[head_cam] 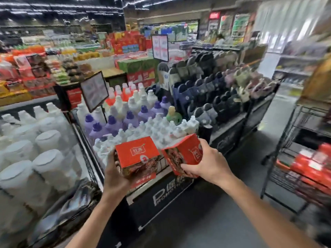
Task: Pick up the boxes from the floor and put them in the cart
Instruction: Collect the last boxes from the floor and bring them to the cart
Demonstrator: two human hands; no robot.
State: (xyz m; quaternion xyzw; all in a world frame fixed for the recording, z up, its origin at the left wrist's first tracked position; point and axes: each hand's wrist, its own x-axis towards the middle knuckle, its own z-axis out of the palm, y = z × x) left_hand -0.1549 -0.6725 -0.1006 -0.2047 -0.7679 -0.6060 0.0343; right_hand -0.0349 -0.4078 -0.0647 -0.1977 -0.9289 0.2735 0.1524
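I hold two red boxes in front of me at chest height. My left hand (112, 174) grips the left red box (137, 154) from its left side and underneath; its top shows a white logo. My right hand (208, 164) clasps the right red box (180, 154), which is tilted, with a food picture on its facing side. The two boxes nearly touch. At the far right stands a black wire cart (286, 145) with several red boxes (311, 167) on its shelf. The picture is blurred by motion.
A black promotion display bin (161, 197) full of white and purple bottles (129, 119) stands right behind the boxes. Big white jugs (35, 154) fill a bin on the left. A slipper rack (220, 90) stands behind. Dark floor (215, 221) lies between the bin and the cart.
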